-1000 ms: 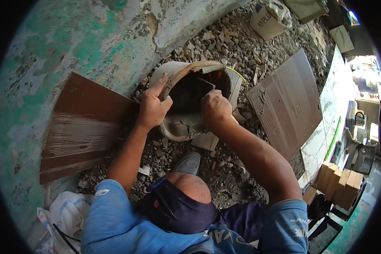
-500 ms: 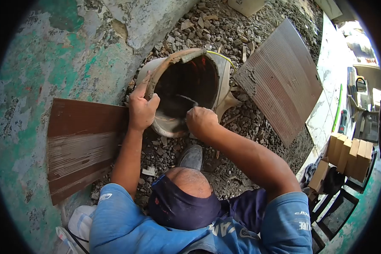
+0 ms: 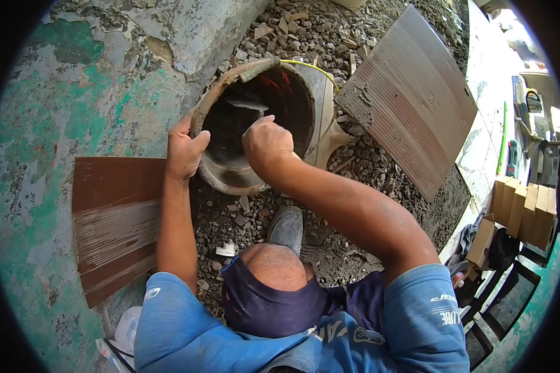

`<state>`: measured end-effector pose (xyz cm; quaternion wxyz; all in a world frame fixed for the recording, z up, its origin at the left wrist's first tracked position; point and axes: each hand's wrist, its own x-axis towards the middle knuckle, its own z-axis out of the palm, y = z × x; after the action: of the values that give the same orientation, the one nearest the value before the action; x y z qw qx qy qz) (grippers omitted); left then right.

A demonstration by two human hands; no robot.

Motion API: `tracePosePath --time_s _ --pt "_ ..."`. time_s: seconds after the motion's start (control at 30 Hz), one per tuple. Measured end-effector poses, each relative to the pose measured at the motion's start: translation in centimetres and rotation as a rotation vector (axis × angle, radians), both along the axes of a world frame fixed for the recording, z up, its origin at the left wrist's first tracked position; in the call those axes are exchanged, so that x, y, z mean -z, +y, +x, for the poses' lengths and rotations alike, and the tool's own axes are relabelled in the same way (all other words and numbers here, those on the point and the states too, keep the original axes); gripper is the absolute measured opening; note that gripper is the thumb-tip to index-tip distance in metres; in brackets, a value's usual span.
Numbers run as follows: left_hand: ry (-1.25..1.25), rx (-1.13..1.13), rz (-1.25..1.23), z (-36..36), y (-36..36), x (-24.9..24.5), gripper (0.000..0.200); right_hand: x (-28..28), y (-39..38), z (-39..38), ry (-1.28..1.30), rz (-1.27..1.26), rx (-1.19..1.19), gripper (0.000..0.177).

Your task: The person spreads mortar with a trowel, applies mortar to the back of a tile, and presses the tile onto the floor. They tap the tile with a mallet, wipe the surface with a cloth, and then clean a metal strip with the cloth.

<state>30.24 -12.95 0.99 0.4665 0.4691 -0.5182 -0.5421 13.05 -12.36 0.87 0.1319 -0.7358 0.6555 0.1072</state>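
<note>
A mortar-crusted bucket [image 3: 206,107] stands tilted on the rubble in front of me, its dark mouth facing me. My left hand [image 3: 185,150] is closed on the near-left part of its rim, thumb lying over the edge. Inside the mouth, my right hand [image 3: 269,144] is wrapped round the handle of a trowel [image 3: 247,105]. The pale blade points left, deep in the bucket, and my fist covers most of the handle. Whatever lies at the bottom is too dark to make out.
A large ridged tile [image 3: 410,102] lies on the rubble [image 3: 280,31] at right. A brown tile [image 3: 115,217] leans on the peeling wall [image 3: 81,112] at left. My shoe [image 3: 287,227] and a small white fitting [image 3: 226,249] are below the bucket. Cardboard boxes [image 3: 522,205] stand far right.
My right hand has moved up and left, further over the bucket's mouth, and the trowel blade shows more clearly. The left hand still grips the rim. The view has shifted slightly.
</note>
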Motion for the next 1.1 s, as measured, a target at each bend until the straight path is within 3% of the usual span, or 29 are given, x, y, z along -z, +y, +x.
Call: tracePosePath --time_s 0.07,0.23,0.3,0.37,0.43,0.5,0.57,0.63,0.7,0.77,0.83,1.1 --pt "-0.033 0.009 -0.065 -0.2 -0.1 0.1 0.045 -0.1 0.4 0.6 0.030 0.007 -0.012 0.048" --pt "0.089 0.007 0.073 1.0 -0.8 0.4 0.045 -1.2 2.2 2.1 -0.087 0.011 -0.171 0.049" --pt "0.115 0.021 0.065 1.1 -1.1 0.6 0.043 -2.1 2.2 1.1 -0.070 0.067 -0.161 0.043" --pt "0.137 -0.003 0.115 1.0 -1.3 0.3 0.040 -2.4 1.7 -2.9 -0.312 0.321 -0.349 0.031" --pt "0.130 -0.009 0.137 1.1 -1.8 0.2 0.040 -1.7 0.0 -5.5 -0.253 0.530 -0.190 0.023" --pt "0.121 -0.009 0.169 1.0 -1.5 0.1 0.041 -1.5 -2.9 -8.5 -0.198 0.487 -0.288 0.022" --pt "0.127 -0.025 0.155 0.6 -1.6 -0.2 0.041 -1.8 -8.5 -8.6 0.249 0.648 -0.954 0.024" --pt "0.109 0.030 0.135 0.5 -2.0 -0.5 0.040 0.2 -10.6 -9.0 -0.306 0.574 -0.050 0.019" --pt "0.087 0.080 0.129 0.8 -2.3 -0.4 0.040 -2.0 -10.3 -5.0 -0.062 0.315 -0.256 0.023" --pt "0.025 0.130 0.154 1.6 -2.7 0.1 0.038 -4.1 -7.8 -2.6 -0.239 0.150 -0.051 0.020" --pt "0.036 0.135 0.156 1.3 -2.7 -0.3 0.037 -4.0 -5.5 -0.8 -0.210 0.066 -0.120 0.017" --pt "0.045 0.119 0.145 1.3 -2.7 0.0 0.036 -3.2 1.7 1.9 -0.083 0.074 -0.308 0.017"
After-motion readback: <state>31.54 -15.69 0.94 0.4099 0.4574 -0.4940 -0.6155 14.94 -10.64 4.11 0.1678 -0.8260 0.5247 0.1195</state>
